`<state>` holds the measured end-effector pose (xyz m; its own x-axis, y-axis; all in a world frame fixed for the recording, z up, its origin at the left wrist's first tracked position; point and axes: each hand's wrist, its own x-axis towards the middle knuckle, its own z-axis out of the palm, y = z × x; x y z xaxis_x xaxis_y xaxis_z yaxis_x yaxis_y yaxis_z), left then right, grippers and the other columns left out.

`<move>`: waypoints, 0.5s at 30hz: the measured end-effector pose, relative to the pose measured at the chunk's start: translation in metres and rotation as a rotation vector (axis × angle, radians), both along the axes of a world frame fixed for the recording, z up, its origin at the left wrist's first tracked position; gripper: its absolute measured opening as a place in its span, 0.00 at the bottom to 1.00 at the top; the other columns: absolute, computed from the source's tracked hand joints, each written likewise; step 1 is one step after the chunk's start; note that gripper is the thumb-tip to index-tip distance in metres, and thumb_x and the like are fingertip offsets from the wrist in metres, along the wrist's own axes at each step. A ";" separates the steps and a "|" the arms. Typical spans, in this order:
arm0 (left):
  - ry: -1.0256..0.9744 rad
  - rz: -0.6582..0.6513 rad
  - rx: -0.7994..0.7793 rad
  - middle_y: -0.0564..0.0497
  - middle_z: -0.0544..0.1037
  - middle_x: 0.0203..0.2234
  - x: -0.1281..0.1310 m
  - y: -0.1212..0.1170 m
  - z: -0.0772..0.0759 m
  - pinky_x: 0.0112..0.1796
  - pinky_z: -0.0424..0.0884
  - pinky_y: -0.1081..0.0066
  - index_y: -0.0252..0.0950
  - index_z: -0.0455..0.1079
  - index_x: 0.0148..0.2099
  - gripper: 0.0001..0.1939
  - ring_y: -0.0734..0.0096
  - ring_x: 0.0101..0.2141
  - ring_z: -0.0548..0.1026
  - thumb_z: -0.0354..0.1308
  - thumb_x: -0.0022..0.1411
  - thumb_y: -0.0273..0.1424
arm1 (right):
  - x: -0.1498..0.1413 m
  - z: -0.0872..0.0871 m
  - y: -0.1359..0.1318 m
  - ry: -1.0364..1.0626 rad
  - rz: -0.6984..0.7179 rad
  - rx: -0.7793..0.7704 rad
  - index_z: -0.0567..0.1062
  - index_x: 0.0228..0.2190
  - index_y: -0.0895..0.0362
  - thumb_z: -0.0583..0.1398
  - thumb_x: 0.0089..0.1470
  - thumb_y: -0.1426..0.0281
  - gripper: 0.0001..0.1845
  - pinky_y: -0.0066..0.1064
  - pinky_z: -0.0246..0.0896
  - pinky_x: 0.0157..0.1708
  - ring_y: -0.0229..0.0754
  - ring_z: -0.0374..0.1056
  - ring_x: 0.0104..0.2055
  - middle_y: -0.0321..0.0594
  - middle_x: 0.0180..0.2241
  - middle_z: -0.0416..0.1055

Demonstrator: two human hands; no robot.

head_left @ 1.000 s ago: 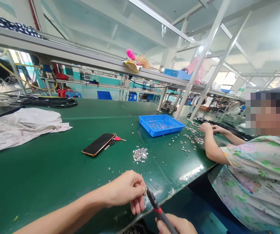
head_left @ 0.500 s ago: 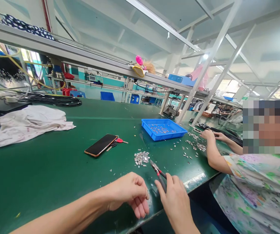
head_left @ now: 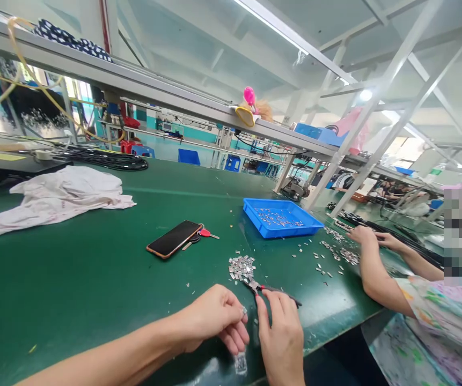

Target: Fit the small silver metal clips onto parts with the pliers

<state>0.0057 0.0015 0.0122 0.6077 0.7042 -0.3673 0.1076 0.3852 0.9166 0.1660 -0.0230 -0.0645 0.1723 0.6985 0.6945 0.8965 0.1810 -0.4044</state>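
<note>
My right hand (head_left: pixel 282 332) is wrapped round a pair of pliers (head_left: pixel 258 287) with dark handles and red near the pivot. The handles are spread and the jaws are at the near edge of a pile of small silver metal pieces (head_left: pixel 242 267). To the left, my left hand (head_left: pixel 218 316) is closed in a pinch, thumb against forefinger, with a small shiny piece (head_left: pixel 244 311) at the fingertips. Below its curled fingers, a clear, glinting piece (head_left: pixel 240 363) shows near the table edge; whether the hand touches it I cannot tell.
On the green table (head_left: pixel 105 289) lie a phone (head_left: pixel 174 239), keys (head_left: pixel 205 232), a white cloth (head_left: pixel 70 187) and coiled black cables (head_left: pixel 110 158). A blue tray (head_left: pixel 291 230) holds small pieces; more lie scattered beside it. At right, a co-worker's hands (head_left: pixel 363 235) work near cables.
The pliers have turned, their handles have spread wider and their jaws have come to the pile's edge. The view has shifted, so the table's things sit further right.
</note>
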 end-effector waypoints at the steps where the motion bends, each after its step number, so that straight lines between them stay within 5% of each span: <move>1: 0.012 0.015 0.015 0.41 0.76 0.21 0.001 0.001 -0.001 0.21 0.69 0.75 0.29 0.66 0.26 0.09 0.73 0.18 0.72 0.55 0.47 0.33 | -0.006 0.003 -0.003 0.166 0.041 -0.052 0.74 0.36 0.57 0.51 0.58 0.58 0.19 0.32 0.61 0.37 0.41 0.67 0.36 0.43 0.35 0.71; 6: 0.067 0.040 0.084 0.44 0.76 0.20 0.000 0.008 -0.010 0.20 0.69 0.76 0.29 0.67 0.25 0.09 0.74 0.17 0.72 0.51 0.49 0.31 | -0.027 0.012 -0.006 0.758 0.285 -0.425 0.74 0.31 0.58 0.54 0.54 0.52 0.22 0.25 0.56 0.21 0.35 0.60 0.20 0.35 0.20 0.67; 15: 0.174 0.047 0.231 0.48 0.75 0.18 -0.010 0.018 -0.023 0.19 0.69 0.75 0.31 0.66 0.26 0.06 0.72 0.17 0.72 0.48 0.49 0.26 | -0.028 0.003 0.003 0.765 0.464 -0.559 0.74 0.32 0.58 0.54 0.53 0.53 0.21 0.24 0.59 0.23 0.35 0.62 0.22 0.37 0.22 0.69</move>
<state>-0.0043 0.0190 -0.0103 0.5142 0.8073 -0.2896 0.2575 0.1768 0.9500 0.1379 -0.0196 -0.0611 0.0626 0.9954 0.0725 0.2576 0.0541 -0.9647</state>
